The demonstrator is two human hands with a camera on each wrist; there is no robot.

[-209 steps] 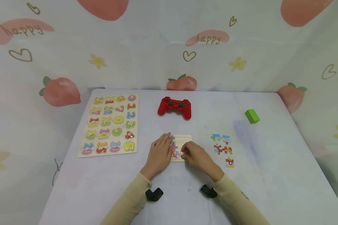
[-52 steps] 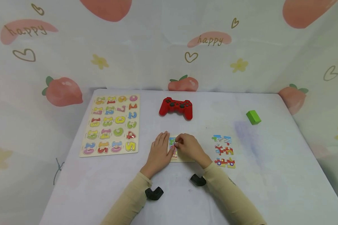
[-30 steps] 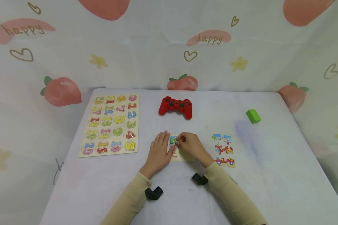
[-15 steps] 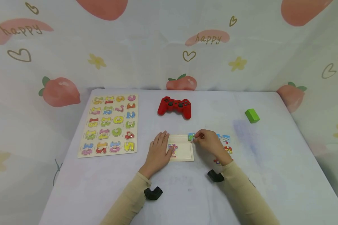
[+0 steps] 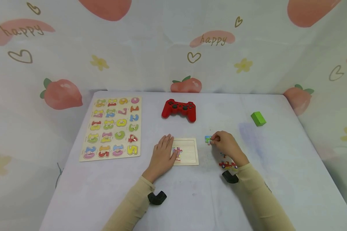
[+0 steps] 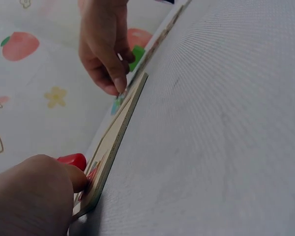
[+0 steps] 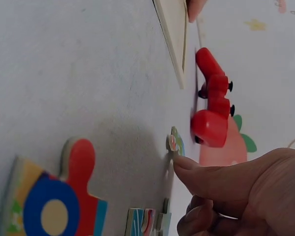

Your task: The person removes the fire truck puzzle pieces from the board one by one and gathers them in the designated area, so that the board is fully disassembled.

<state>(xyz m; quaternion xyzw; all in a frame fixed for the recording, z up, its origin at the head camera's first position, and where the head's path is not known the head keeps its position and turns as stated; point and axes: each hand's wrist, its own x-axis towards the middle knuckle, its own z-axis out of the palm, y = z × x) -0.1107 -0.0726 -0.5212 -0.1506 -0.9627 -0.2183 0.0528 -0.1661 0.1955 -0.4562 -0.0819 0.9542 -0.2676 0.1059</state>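
Note:
My left hand lies with straight fingers over the left side of a small wooden puzzle board, its thumb over pink puzzle pieces set in the tray. In the left wrist view, that thumb rests by the board's edge. Just right of the board, my right hand pinches a green-and-blue puzzle piece between thumb and fingers. The right wrist view shows this piece at the thumb tip, close over the table. Loose car-picture pieces lie under the right forearm, others hidden behind the hand.
A red game controller sits behind the puzzle board. At the left lies a large number board; a green block stands at the back right. A patterned cloth hangs behind the table.
The right hand has lifted the green-and-blue piece from the board's upper left corner and carried it right, off the board. Since the oldest frame, a car piece has joined the loose group. Left hand stays.

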